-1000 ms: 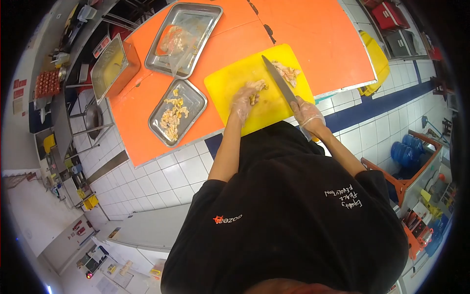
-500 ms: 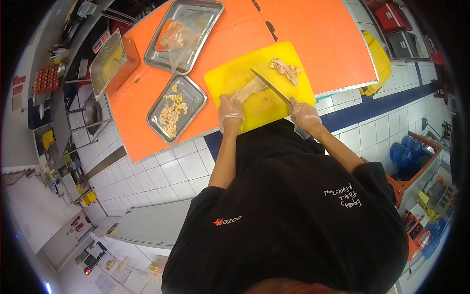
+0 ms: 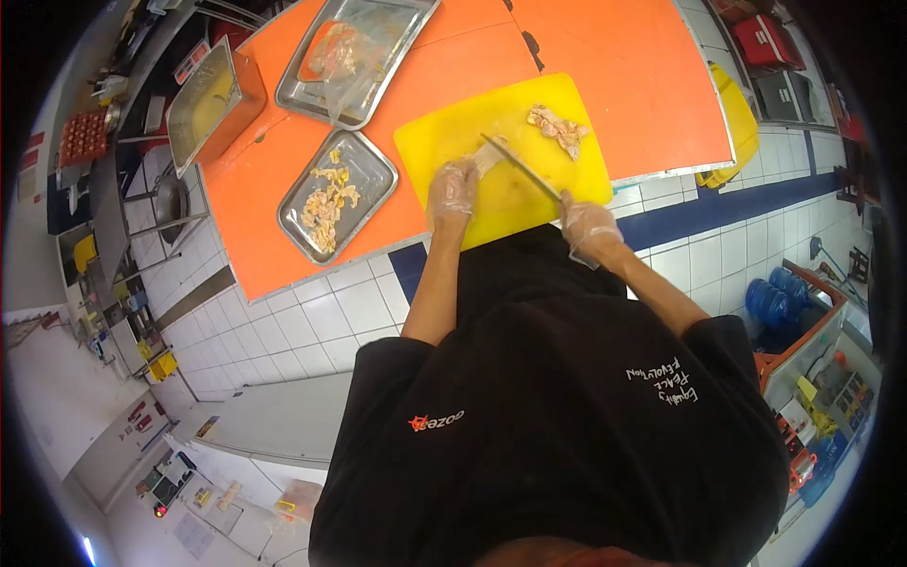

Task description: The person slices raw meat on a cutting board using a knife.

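My left hand [image 3: 453, 189], in a clear plastic glove, presses a pale strip of raw meat [image 3: 487, 157] onto the yellow cutting board [image 3: 505, 208]. Its fingers are bent over the strip and hide much of it. In my gloved right hand [image 3: 588, 229] is the handle of a knife [image 3: 522, 167]. The blade slants up and left across the board, its tip right by the meat's far end. A crumpled heap of pale meat [image 3: 559, 130] lies at the board's upper right.
Left of the board, a small metal tray [image 3: 376, 197] holds yellowish-pale scraps. Behind it, a larger metal tray [image 3: 402, 71] carries a plastic bag [image 3: 351, 80] with something inside. A deep metal container [image 3: 248, 99] stands at the left of the orange table [image 3: 453, 57].
My left hand has moved forward along the meat and covers more of it, with less of the strip showing. The knife stays at nearly the same slant. The whole view has shifted slightly.
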`<action>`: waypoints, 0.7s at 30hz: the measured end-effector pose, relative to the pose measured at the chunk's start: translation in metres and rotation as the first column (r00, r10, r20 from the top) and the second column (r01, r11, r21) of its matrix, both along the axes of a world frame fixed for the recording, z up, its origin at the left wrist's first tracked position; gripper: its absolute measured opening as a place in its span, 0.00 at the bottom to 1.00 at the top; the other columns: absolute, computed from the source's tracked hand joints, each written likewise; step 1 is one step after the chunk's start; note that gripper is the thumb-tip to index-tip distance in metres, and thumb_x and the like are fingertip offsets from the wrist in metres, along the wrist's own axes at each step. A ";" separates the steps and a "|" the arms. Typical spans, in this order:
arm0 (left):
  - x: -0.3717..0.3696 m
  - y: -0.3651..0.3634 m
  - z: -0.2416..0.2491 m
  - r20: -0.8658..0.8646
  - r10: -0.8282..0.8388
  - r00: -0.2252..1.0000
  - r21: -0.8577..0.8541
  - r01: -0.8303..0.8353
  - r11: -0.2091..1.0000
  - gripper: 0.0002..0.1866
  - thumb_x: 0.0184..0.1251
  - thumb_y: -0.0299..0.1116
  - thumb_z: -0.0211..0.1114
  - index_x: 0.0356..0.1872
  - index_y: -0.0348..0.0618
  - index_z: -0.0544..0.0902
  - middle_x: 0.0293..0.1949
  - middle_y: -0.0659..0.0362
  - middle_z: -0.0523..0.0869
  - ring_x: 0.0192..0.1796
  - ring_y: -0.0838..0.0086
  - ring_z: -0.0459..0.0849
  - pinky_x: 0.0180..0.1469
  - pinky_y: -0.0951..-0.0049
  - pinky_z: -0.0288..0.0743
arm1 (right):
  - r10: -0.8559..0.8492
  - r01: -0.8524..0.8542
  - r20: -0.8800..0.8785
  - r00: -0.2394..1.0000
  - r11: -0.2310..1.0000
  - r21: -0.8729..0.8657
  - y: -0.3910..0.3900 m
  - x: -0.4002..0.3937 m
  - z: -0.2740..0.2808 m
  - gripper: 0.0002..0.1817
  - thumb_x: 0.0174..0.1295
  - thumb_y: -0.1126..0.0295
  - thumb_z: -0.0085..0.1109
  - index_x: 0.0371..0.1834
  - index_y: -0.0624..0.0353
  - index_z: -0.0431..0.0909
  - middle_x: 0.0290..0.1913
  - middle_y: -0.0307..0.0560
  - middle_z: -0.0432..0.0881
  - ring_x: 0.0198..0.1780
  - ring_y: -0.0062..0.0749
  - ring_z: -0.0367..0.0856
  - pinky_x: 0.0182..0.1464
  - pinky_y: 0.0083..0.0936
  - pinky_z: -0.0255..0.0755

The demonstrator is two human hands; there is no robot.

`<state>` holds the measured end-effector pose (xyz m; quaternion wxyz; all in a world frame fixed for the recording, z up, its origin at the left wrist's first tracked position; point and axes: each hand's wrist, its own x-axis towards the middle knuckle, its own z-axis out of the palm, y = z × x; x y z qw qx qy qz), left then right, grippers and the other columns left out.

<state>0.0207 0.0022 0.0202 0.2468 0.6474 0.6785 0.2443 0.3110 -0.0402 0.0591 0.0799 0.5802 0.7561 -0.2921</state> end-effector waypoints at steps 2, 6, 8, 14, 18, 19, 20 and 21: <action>0.000 -0.001 -0.005 0.003 0.029 1.000 -0.049 -0.029 0.998 0.11 0.78 0.37 0.68 0.49 0.44 0.93 0.51 0.45 0.94 0.56 0.47 0.91 0.59 0.51 0.85 | -0.009 0.025 0.141 0.990 0.993 -0.114 0.022 -0.002 0.027 0.16 0.86 0.61 0.43 0.60 0.58 0.78 0.44 0.64 0.93 0.48 0.66 0.93 0.52 0.63 0.82; 0.006 0.000 0.005 0.020 0.122 0.992 -0.047 -0.121 0.992 0.10 0.72 0.35 0.73 0.46 0.41 0.95 0.50 0.44 0.95 0.52 0.48 0.94 0.55 0.54 0.86 | 0.008 -0.006 0.025 1.000 0.996 -0.085 0.018 -0.022 0.035 0.18 0.85 0.63 0.45 0.64 0.64 0.76 0.44 0.65 0.93 0.49 0.66 0.93 0.53 0.61 0.83; 0.003 -0.001 -0.004 0.040 0.125 0.991 -0.041 -0.123 0.992 0.10 0.72 0.35 0.73 0.45 0.41 0.95 0.51 0.43 0.95 0.52 0.48 0.94 0.56 0.53 0.86 | 0.047 -0.041 0.041 0.998 0.991 -0.128 0.012 -0.038 0.028 0.19 0.86 0.63 0.44 0.65 0.65 0.76 0.45 0.66 0.93 0.50 0.67 0.93 0.54 0.62 0.83; 0.009 -0.003 -0.016 0.026 0.095 0.995 0.051 -0.096 0.994 0.08 0.71 0.34 0.73 0.41 0.41 0.94 0.47 0.41 0.94 0.52 0.44 0.93 0.55 0.50 0.85 | -0.014 0.032 0.074 0.997 0.967 -0.251 0.020 -0.076 0.010 0.18 0.86 0.64 0.39 0.64 0.63 0.74 0.50 0.70 0.93 0.55 0.68 0.92 0.58 0.60 0.84; 0.011 -0.003 -0.010 0.031 0.095 0.995 -0.029 -0.094 0.995 0.08 0.72 0.34 0.71 0.42 0.43 0.95 0.46 0.42 0.94 0.51 0.43 0.92 0.55 0.49 0.84 | -0.044 0.047 0.019 0.999 0.978 -0.204 0.082 -0.130 -0.008 0.16 0.84 0.65 0.46 0.64 0.63 0.71 0.50 0.72 0.92 0.54 0.69 0.93 0.57 0.61 0.84; 0.011 -0.004 -0.012 0.031 0.096 0.995 -0.028 -0.095 0.995 0.08 0.72 0.34 0.71 0.42 0.43 0.95 0.46 0.42 0.94 0.51 0.43 0.92 0.55 0.49 0.84 | -0.015 0.015 0.004 1.000 0.983 -0.183 0.095 -0.140 -0.006 0.16 0.83 0.66 0.45 0.65 0.63 0.73 0.54 0.71 0.92 0.57 0.67 0.93 0.60 0.60 0.84; 0.011 -0.005 -0.017 0.060 0.106 0.993 -0.001 -0.107 0.994 0.08 0.72 0.34 0.71 0.42 0.43 0.95 0.47 0.42 0.94 0.51 0.43 0.92 0.54 0.49 0.84 | -0.013 0.013 0.002 1.000 0.984 -0.177 0.105 -0.150 -0.001 0.16 0.83 0.66 0.45 0.65 0.63 0.73 0.54 0.71 0.92 0.57 0.67 0.93 0.60 0.60 0.84; 0.010 -0.001 -0.013 0.088 0.115 0.989 0.030 -0.118 0.993 0.08 0.73 0.34 0.70 0.42 0.44 0.95 0.48 0.43 0.94 0.50 0.43 0.92 0.54 0.49 0.84 | 0.014 -0.015 -0.006 1.000 0.989 -0.147 0.115 -0.159 0.004 0.16 0.82 0.67 0.47 0.65 0.64 0.73 0.54 0.71 0.92 0.58 0.67 0.93 0.60 0.60 0.84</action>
